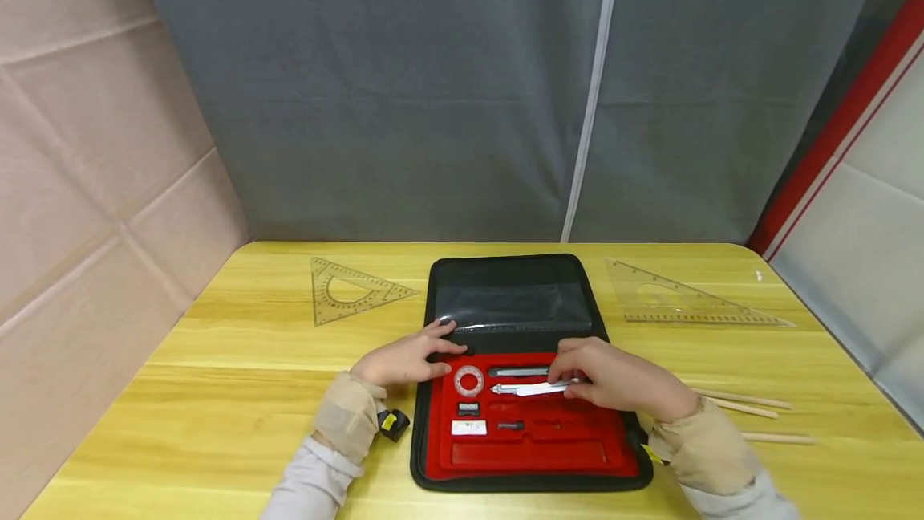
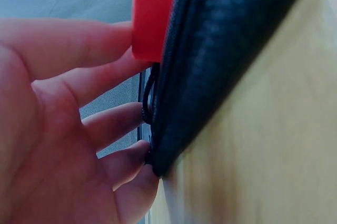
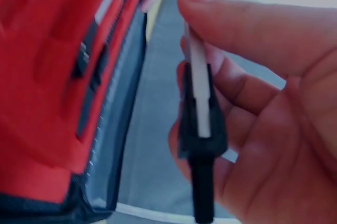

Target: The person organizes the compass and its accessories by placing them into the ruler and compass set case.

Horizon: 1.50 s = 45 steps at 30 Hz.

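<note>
A drafting compass [image 3: 200, 77] with a black head and pale metal legs is pinched between the thumb and fingers of my right hand [image 1: 613, 375]. It lies nearly level above the red tray [image 1: 530, 452] of an open black case [image 1: 421, 456]. Tray recesses hold a grey metal tool [image 1: 516, 372], a round clear protractor [image 1: 469, 381], a pencil sharpener [image 1: 468, 408], a white eraser [image 1: 469, 428] and a small dark piece [image 1: 511, 425]. My left hand [image 1: 404, 361] rests on the case's left edge, its fingers spread and fairly straight, touching the tray's rim.
Clear set squares lie on both sides behind the case, a left triangle [image 1: 325, 307] and a longer right triangle [image 1: 693, 317]. Several pale wooden sticks [image 1: 776, 438] lie beyond my right wrist. The case's lid [image 1: 512, 271] with a clear pocket lies flat toward the grey curtain [image 1: 404, 103].
</note>
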Motion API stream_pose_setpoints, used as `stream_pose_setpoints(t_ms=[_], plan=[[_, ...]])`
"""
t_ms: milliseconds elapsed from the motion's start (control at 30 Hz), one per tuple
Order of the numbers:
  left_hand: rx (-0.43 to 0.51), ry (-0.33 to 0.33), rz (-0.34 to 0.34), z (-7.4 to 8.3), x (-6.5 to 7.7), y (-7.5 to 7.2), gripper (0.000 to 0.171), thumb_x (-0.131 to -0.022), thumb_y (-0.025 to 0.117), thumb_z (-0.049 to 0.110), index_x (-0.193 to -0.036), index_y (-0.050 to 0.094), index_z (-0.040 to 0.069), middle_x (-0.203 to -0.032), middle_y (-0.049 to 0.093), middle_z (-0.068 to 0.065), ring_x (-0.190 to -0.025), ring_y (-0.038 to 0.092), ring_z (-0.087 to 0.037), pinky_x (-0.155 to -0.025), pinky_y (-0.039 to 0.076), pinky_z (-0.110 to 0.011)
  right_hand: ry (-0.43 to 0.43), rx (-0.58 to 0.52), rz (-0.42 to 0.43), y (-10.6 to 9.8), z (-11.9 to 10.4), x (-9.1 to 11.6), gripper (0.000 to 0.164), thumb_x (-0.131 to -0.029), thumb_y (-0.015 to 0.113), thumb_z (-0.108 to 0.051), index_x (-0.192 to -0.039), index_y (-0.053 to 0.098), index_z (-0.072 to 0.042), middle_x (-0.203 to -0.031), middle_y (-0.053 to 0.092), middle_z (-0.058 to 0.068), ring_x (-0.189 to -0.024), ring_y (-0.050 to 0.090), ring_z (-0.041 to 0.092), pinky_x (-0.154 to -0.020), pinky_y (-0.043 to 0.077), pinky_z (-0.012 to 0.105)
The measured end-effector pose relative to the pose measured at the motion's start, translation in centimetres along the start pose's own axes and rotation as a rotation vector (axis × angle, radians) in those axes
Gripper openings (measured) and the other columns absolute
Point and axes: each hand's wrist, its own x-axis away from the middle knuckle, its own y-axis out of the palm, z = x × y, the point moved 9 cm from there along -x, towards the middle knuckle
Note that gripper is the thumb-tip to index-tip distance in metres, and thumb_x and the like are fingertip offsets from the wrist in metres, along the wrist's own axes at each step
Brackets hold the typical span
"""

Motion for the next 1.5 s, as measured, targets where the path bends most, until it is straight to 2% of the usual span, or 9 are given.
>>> stream_pose_setpoints(t_ms=[333, 700, 933, 1233, 1400, 1500], plan=[[-0.016, 0.009, 0.003, 0.2, 0.1, -0.1, 0.042, -0.090, 0.057, 0.014, -0.132, 0.060, 0.006, -0.155, 0.029, -0.019, -0.144, 0.019, -0.040, -0.109, 0.033, -0.054, -0.012, 0.032, -0.029, 2.1, -0.4, -1.1, 0.015, -0.081, 0.074, -0.001, -0.093, 0.075, -0.009, -0.079, 0.054, -0.009, -0.071, 0.049, 0.001, -0.063, 0.047, 0.016], [-0.014, 0.005, 0.006, 0.1, 0.0, -0.1, 0.042, -0.091, 0.058, 0.015, -0.132, 0.060, 0.006, -0.155, 0.029, -0.019, -0.144, 0.019, -0.040, -0.109, 0.033, -0.054, -0.006, 0.044, -0.046, 2.8, -0.8, -1.6, 0.013, -0.081, 0.074, 0.000, -0.088, 0.075, -0.011, -0.080, 0.055, -0.008, -0.072, 0.049, 0.001, -0.064, 0.047, 0.015], [-0.024, 0.019, 0.002, 0.3, 0.0, -0.1, 0.043, -0.091, 0.056, 0.015, -0.132, 0.060, 0.005, -0.155, 0.029, -0.020, -0.144, 0.019, -0.041, -0.109, 0.033, -0.054, -0.038, 0.041, -0.062, 3.2, -1.2, -1.8, 0.014, -0.082, 0.073, 0.000, -0.088, 0.076, -0.011, -0.081, 0.056, -0.008, -0.073, 0.052, -0.001, -0.065, 0.048, 0.015], [-0.027, 0.016, 0.000, 0.2, -0.2, 0.0, 0.042, -0.091, 0.057, 0.016, -0.132, 0.060, 0.006, -0.155, 0.029, -0.019, -0.144, 0.019, -0.039, -0.108, 0.034, -0.053, 0.053, 0.101, -0.123, 4.0, -0.6, -1.7, 0.028, -0.082, 0.069, 0.004, -0.102, 0.077, -0.013, -0.083, 0.055, -0.008, -0.078, 0.050, 0.003, -0.071, 0.050, 0.020], [-0.031, 0.016, 0.000, 0.1, -0.1, 0.0, 0.042, -0.091, 0.057, 0.016, -0.132, 0.060, 0.006, -0.155, 0.029, -0.019, -0.144, 0.019, -0.040, -0.109, 0.034, -0.054, 0.050, 0.098, -0.098, 3.6, -0.7, -1.9, 0.019, -0.081, 0.073, 0.001, -0.093, 0.076, -0.013, -0.083, 0.060, -0.009, -0.075, 0.053, 0.001, -0.069, 0.051, 0.019], [-0.028, 0.011, 0.000, 0.1, -0.1, 0.0, 0.042, -0.091, 0.057, 0.016, -0.132, 0.060, 0.006, -0.155, 0.029, -0.018, -0.144, 0.019, -0.039, -0.109, 0.033, -0.053, 0.082, 0.103, -0.098, 3.6, -0.4, -1.9, 0.014, -0.079, 0.075, -0.001, -0.088, 0.075, -0.013, -0.081, 0.061, -0.010, -0.070, 0.051, 0.000, -0.066, 0.050, 0.019]])
